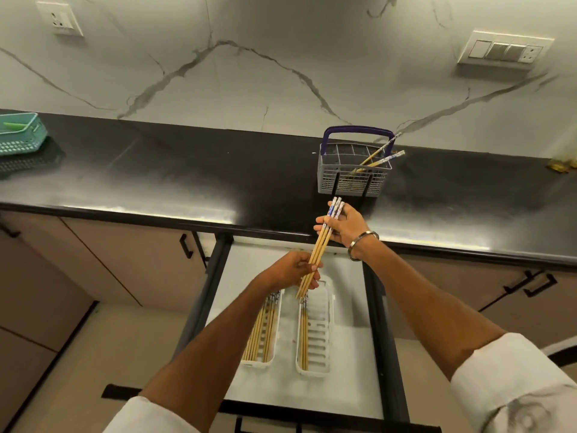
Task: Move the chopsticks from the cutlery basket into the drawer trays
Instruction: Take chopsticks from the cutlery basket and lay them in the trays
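While both hands grip a small bundle of chopsticks (321,245) over the open drawer (349,354), right hand (343,228) at the patterned tops and left hand (295,270) near the tips, the step looks like carrying them to a tray. Next they should be lowered flat into the right tray (323,326), and the basket (352,170) holds a few more.

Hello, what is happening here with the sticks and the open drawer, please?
A person is sorting chopsticks. Both hands hold one small bundle of chopsticks above the open drawer: the left hand grips the plain ends, the right hand the patterned ends. In the drawer, the left tray already has many chopsticks and the right tray only a few. Two chopsticks remain in the cutlery basket on the black counter.
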